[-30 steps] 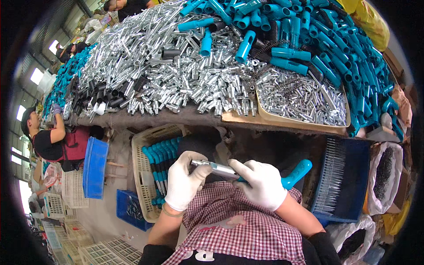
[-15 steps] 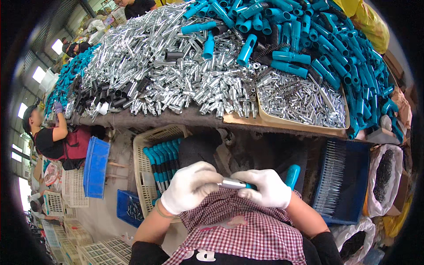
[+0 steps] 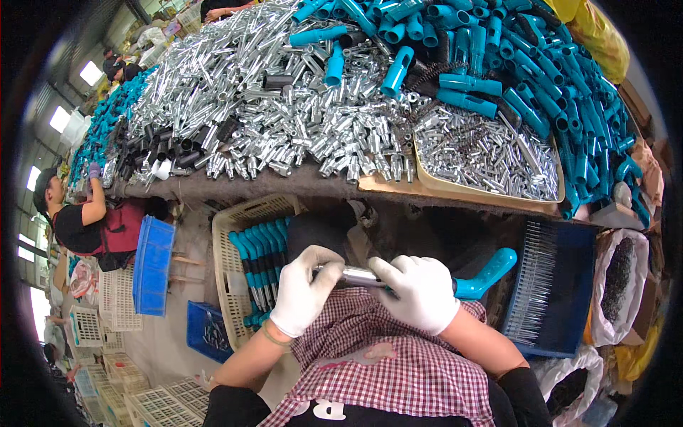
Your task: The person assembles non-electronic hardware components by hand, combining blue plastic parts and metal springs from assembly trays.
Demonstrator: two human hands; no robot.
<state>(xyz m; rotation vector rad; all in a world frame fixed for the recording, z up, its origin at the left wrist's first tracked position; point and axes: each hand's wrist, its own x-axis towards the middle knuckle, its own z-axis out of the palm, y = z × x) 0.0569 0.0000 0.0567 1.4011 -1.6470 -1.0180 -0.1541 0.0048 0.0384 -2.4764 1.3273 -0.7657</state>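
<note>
In both my white-gloved hands is a tool with a curved teal handle [image 3: 489, 276] and a shiny silver tube [image 3: 361, 276]. My left hand [image 3: 306, 290] pinches the tube's left end between thumb and fingers. My right hand [image 3: 418, 292] wraps round the middle, where dark and teal parts show between the fingers. From the right of that hand the handle sticks out, bent upward. The tool lies roughly level above my checked apron [image 3: 398, 377]. What sits inside the left fingers is hidden.
Ahead, a bench holds heaped silver fittings [image 3: 284, 128], teal tubes [image 3: 469, 85] and a tray of small metal pins [image 3: 491, 156]. A cream crate [image 3: 222, 245] with finished-looking teal-handled tools stands left; a blue bin of thin rods [image 3: 569, 285] stands right. A co-worker [image 3: 78, 220] stands far left.
The tool has turned, so its teal handle now reaches further right with its bend showing. More silver tube shows between my hands. My left hand has moved slightly and changed its grip.
</note>
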